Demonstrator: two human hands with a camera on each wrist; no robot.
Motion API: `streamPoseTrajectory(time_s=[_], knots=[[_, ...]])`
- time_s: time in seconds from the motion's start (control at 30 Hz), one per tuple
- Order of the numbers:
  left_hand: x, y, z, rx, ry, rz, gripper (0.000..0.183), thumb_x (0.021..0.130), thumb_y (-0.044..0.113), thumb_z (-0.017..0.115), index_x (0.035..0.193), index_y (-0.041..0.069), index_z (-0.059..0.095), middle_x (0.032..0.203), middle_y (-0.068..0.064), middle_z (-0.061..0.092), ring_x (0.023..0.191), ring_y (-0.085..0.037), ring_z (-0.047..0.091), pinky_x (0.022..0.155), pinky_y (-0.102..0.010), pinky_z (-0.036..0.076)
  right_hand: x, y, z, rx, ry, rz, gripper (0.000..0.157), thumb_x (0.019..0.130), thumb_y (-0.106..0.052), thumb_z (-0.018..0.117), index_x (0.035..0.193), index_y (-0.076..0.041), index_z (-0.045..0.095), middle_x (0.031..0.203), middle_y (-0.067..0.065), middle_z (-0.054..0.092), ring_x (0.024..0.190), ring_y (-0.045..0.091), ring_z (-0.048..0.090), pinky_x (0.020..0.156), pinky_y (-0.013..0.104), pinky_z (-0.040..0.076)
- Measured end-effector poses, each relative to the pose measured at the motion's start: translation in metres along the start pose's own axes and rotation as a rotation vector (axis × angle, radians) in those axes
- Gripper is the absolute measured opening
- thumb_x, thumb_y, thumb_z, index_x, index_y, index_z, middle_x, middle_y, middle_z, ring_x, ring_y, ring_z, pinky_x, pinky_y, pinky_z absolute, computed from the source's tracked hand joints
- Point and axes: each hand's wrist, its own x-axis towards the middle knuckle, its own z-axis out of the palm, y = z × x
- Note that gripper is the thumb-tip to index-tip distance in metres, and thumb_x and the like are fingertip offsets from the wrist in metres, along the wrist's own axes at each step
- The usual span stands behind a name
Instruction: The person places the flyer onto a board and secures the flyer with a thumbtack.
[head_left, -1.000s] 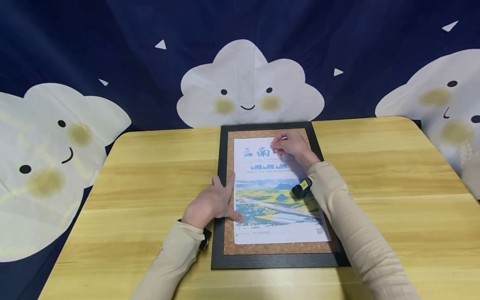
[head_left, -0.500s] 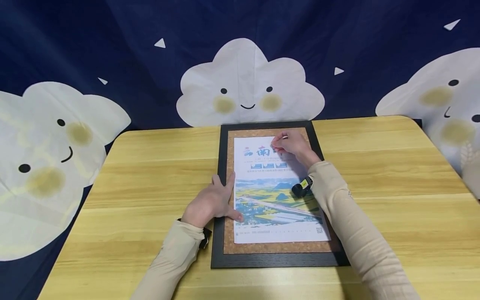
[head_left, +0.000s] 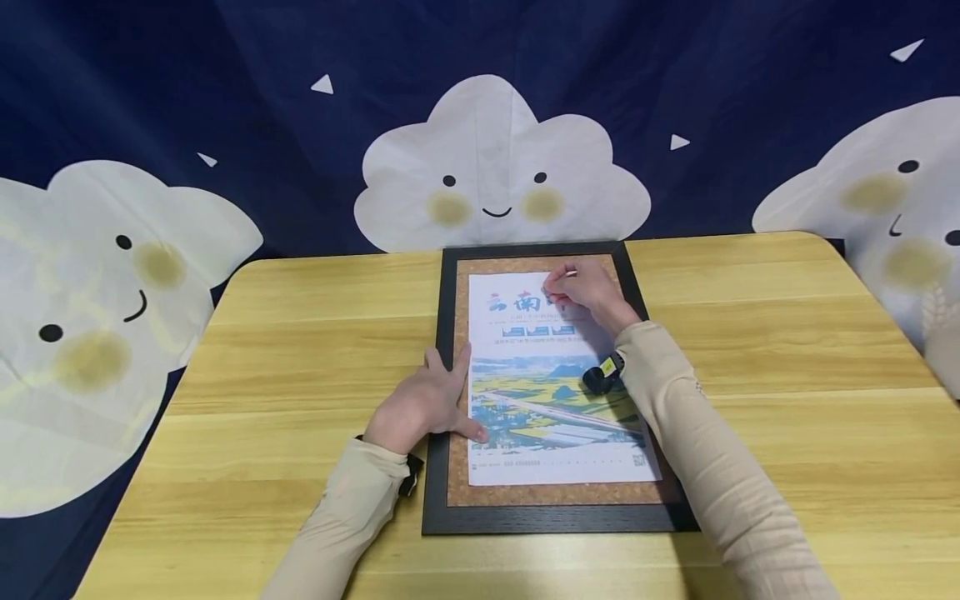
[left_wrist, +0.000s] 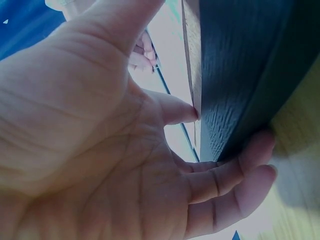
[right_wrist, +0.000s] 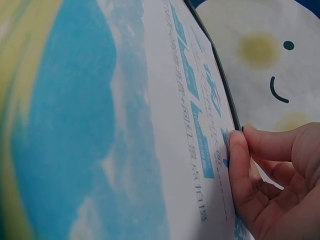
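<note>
A white sheet (head_left: 525, 467) printed with a blue, green and yellow landscape and large characters lies on a cork board (head_left: 495, 497) with a black frame (head_left: 555, 520). My left hand (head_left: 423, 400) rests spread over the frame's left side, thumb on the sheet's lower left. In the left wrist view, its index fingertip touches the cork edge, and other fingers lie along the frame's outer side. Near the sheet's top, my right hand (head_left: 588, 292) pinches a small dark thing (right_wrist: 243, 128) between thumb and index finger. Most of that thing is hidden by the fingertips.
The framed board lies on a wood-grain table (head_left: 300, 350), its far end at the table's back edge. Behind hangs a dark blue cloth (head_left: 270, 50) with smiling white clouds (head_left: 495, 150). Each wrist carries a strapped device, the right one (head_left: 600, 379) above the printed landscape.
Both hands keep their places on the board and sheet. Only the whole head view has shifted very slightly.
</note>
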Motion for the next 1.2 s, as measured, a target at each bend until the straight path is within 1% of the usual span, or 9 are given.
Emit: streamPoseTrajectory(time_s=[0.23,0.43,0.53,0.7,0.83,0.97,1.07,1.2], knots=[[0.0013,0.0012,-0.0013,0.007,-0.005,-0.001,0.132,0.076,0.053,0.089,0.169,0.016,0.002,0.143,-0.034,0.032,0.062,-0.02,0.05,0.054,-0.031,0.041,0.0001,-0.0025,-0.0009,0.014,0.033,0.029,0.013,0.104,-0.009,0.064,0.111,0.0,0.068,0.106,0.014,0.068,0.083,0.018,0.063,0.066,0.019,0.049],[0.0006,0.0011,-0.0019,0.008,-0.007,-0.007,0.132,0.076,0.054,0.089,0.169,0.016,0.002,0.145,-0.035,0.031,0.062,-0.02,0.051,0.055,-0.031,0.042,0.0026,-0.0013,0.001,0.011,0.05,0.012,0.014,0.102,-0.008,0.066,0.111,0.003,0.07,0.103,0.014,0.069,0.079,0.016,0.064,0.061,0.016,0.048],[0.0007,0.0007,-0.0017,0.007,-0.004,-0.006,0.132,0.076,0.054,0.089,0.169,0.016,0.002,0.144,-0.035,0.031,0.063,-0.02,0.051,0.055,-0.031,0.042,0.0037,-0.0001,0.0024,-0.011,0.055,-0.008,0.015,0.102,-0.008,0.066,0.111,0.003,0.07,0.102,0.014,0.069,0.078,0.015,0.064,0.061,0.016,0.049],[0.0,0.0,-0.0012,0.007,0.0,0.001,0.133,0.076,0.054,0.089,0.169,0.015,0.003,0.142,-0.034,0.033,0.064,-0.021,0.052,0.055,-0.031,0.042,0.0043,0.0004,0.0048,-0.075,0.074,-0.028,0.014,0.101,-0.01,0.067,0.108,0.002,0.07,0.097,0.013,0.068,0.077,0.016,0.062,0.064,0.02,0.047],[-0.0001,0.0,-0.0011,0.005,0.001,-0.001,0.133,0.076,0.054,0.089,0.169,0.015,0.003,0.143,-0.034,0.033,0.064,-0.021,0.052,0.056,-0.031,0.043,0.004,-0.0007,0.0063,-0.097,0.083,-0.042,0.012,0.101,-0.008,0.068,0.105,0.003,0.071,0.094,0.012,0.067,0.076,0.017,0.062,0.063,0.021,0.046],[-0.0004,0.0,-0.001,0.007,0.0,-0.006,0.132,0.076,0.054,0.089,0.169,0.016,0.002,0.141,-0.033,0.033,0.064,-0.021,0.052,0.056,-0.031,0.042,0.0027,-0.004,0.0064,-0.108,0.072,-0.028,0.01,0.1,-0.008,0.069,0.102,0.002,0.072,0.09,0.012,0.068,0.075,0.017,0.063,0.063,0.022,0.047],[-0.0012,-0.0002,-0.0005,0.001,0.005,0.003,0.132,0.076,0.054,0.089,0.169,0.015,0.003,0.14,-0.033,0.034,0.064,-0.021,0.052,0.056,-0.031,0.042,0.0014,-0.0066,0.0058,-0.137,0.067,-0.016,0.011,0.1,-0.009,0.07,0.101,0.001,0.072,0.087,0.009,0.069,0.072,0.016,0.062,0.062,0.021,0.047],[-0.0017,-0.0006,0.0002,-0.008,0.013,0.017,0.132,0.076,0.053,0.089,0.169,0.015,0.004,0.14,-0.034,0.034,0.064,-0.022,0.052,0.056,-0.032,0.043,-0.0001,-0.0089,0.0042,-0.181,0.064,-0.019,0.012,0.098,-0.01,0.071,0.099,0.002,0.071,0.082,0.008,0.068,0.068,0.014,0.061,0.061,0.021,0.046]])
